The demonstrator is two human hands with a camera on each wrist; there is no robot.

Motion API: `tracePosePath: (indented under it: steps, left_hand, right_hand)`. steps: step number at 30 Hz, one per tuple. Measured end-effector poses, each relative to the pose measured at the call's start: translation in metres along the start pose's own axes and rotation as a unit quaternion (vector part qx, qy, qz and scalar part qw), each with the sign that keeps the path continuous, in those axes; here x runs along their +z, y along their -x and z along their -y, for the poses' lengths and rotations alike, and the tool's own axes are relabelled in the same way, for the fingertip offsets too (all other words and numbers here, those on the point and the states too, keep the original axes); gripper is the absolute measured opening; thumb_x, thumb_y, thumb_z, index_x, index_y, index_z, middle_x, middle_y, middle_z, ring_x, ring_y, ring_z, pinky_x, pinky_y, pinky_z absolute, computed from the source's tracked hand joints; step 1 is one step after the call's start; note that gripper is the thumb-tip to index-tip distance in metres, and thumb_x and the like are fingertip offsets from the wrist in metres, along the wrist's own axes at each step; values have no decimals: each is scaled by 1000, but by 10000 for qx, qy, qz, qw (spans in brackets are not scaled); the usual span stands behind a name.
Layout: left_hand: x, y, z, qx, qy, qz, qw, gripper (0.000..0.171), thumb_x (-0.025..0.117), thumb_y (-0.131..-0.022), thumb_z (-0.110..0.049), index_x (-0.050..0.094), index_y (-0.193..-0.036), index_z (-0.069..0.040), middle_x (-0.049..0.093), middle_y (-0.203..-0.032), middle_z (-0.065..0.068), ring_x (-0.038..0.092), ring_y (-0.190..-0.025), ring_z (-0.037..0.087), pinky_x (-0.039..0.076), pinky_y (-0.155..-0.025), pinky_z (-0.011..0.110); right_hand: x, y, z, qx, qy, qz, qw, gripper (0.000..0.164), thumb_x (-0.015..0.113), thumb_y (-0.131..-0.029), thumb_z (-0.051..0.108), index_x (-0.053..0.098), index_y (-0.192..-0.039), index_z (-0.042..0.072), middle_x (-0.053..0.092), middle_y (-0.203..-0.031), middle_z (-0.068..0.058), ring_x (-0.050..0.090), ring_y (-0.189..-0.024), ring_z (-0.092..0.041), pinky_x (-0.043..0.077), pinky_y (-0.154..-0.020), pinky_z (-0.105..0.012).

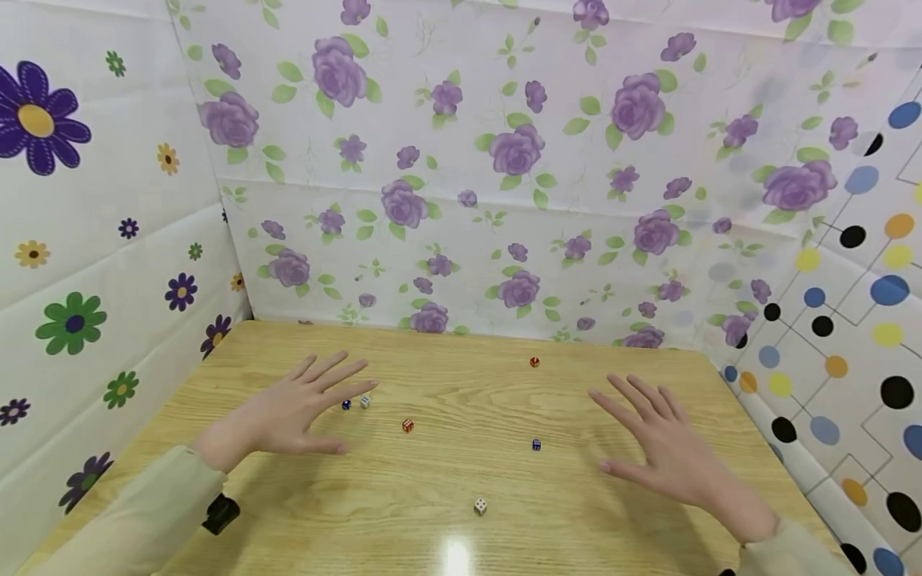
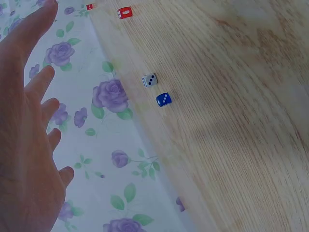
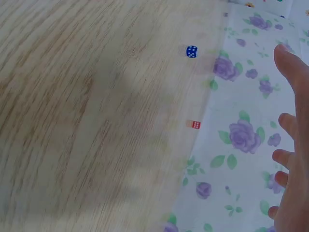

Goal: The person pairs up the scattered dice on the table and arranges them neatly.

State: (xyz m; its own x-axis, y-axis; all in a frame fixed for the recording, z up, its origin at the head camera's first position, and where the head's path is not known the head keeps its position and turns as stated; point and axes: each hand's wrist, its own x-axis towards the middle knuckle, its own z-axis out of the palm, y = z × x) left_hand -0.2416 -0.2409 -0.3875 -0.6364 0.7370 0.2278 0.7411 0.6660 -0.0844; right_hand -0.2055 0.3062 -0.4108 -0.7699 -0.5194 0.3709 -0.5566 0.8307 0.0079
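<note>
My left hand [image 1: 298,412] is held above the left part of the table with its fingers spread and nothing in it. Just past its fingertips lie a blue die [image 1: 346,405] and a white die [image 1: 365,402], close together. A red die [image 1: 407,426] sits a little right of them. Over the right side hovers my right hand [image 1: 666,448], fingers also spread and holding nothing. Left of it is another blue die [image 1: 536,445]. Farther back lies a second red die [image 1: 535,362], and nearer the front a second white die [image 1: 480,506].
The dice lie on a light wooden table [image 1: 446,472]. A cloth with purple roses [image 1: 519,152] hangs behind its back edge. Flower-patterned cloth [image 1: 130,224] stands on the left, dotted cloth [image 1: 857,320] on the right.
</note>
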Motion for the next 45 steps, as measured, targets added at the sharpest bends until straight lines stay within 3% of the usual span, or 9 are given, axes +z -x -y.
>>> tracePosePath:
  steps: [13,21,33,39,45]
  left_hand:
    - [10,-6,-5,12,355,-303,9989,85,70,-84,-55,37,-153,-20,27,-163,9,28,-147,44,28,-109,71]
    - [17,-6,-12,-108,724,-165,9972,84,63,-88,-60,29,-156,-24,22,-165,7,24,-149,43,25,-112,70]
    - [30,-13,-25,129,876,-265,9957,88,72,-85,-47,26,-157,-26,27,-164,3,30,-148,39,30,-112,65]
    - [35,-16,-38,77,1090,-115,9939,86,70,-87,-50,23,-157,-31,28,-164,1,32,-148,35,33,-114,59]
    - [40,-20,-49,160,1513,78,9883,81,67,-90,-47,26,-157,-29,32,-162,-1,36,-146,31,39,-110,57]
  right_hand:
    - [10,-19,23,-306,-500,-51,9983,89,74,-82,53,31,-155,29,25,-164,-1,27,-147,-37,27,-107,-65]
    - [20,-32,44,-508,-893,-95,9947,83,72,-85,51,33,-154,27,33,-161,0,34,-144,-34,36,-102,-66]
    - [36,-44,71,-677,-1738,-222,9822,79,74,-86,40,35,-153,29,37,-158,2,39,-140,-24,38,-101,-60]
    - [46,-46,85,-747,-2090,-253,9747,75,77,-85,30,40,-150,30,45,-151,3,46,-132,-19,42,-98,-55]
    - [57,-46,98,-1138,-2352,-342,9647,67,80,-82,24,51,-143,27,54,-142,4,51,-125,-17,44,-97,-55]
